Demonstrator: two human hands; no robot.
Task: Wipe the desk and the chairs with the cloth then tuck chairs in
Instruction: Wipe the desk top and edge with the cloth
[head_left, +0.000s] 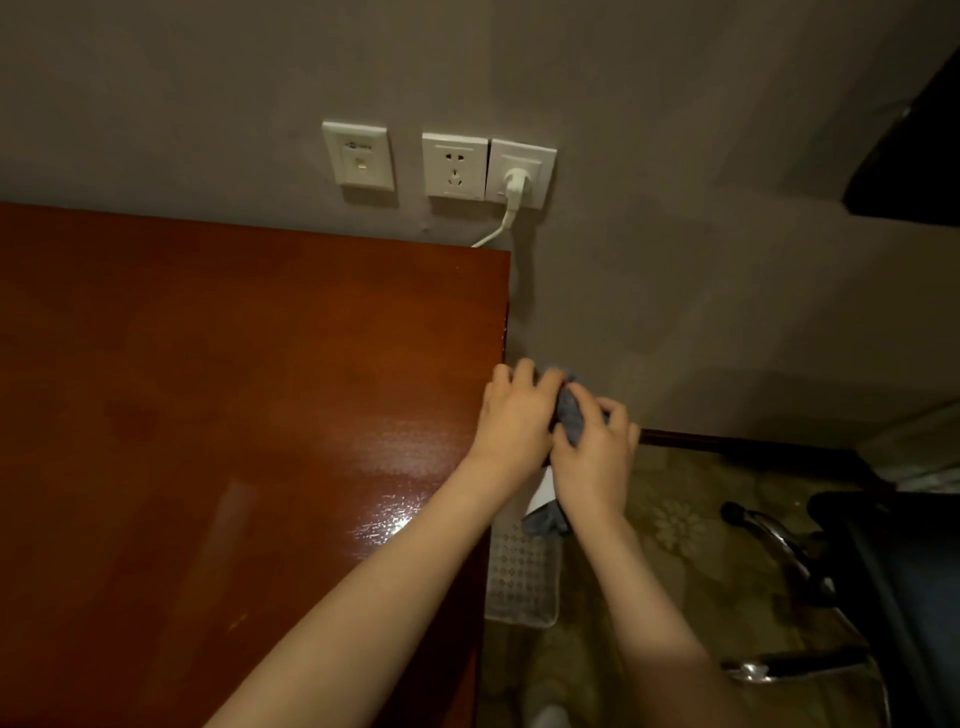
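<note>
1. Left hand (514, 410) and right hand (597, 452) close together, just past the right edge of the glossy reddish-brown wooden desk (234, 389), above the patterned floor (685, 561).
2. Left fingers curled over the upper bunch of the crumpled blue-grey cloth (569, 410); right fingers and thumb curled round its lower part. Neither hand spread flat.
3. Cloth off the desktop, bunched between the two hands, loose tail hanging below the right wrist. Probably being regathered or refolded to bring up a fresh face, or shaken out clear of the surface; cannot tell which.
4. Bright sheen on the desktop near the right edge; wet or merely polished, cannot tell.
5. Black chair with chrome armrests (904, 571) at far right, well apart from the desk, not tucked in. Judged: desk wiping under way or near done on this side, chairs not yet dealt with.
6. Clear patterned plastic container (519, 577) on the floor beside the desk's side, below the hands.
7. White wall sockets (454, 166) above the desk's far edge, one holding a white plug (515, 183), thin white cable (491, 236) dropping behind the desk. Worth keeping a damp cloth away from these.
</note>
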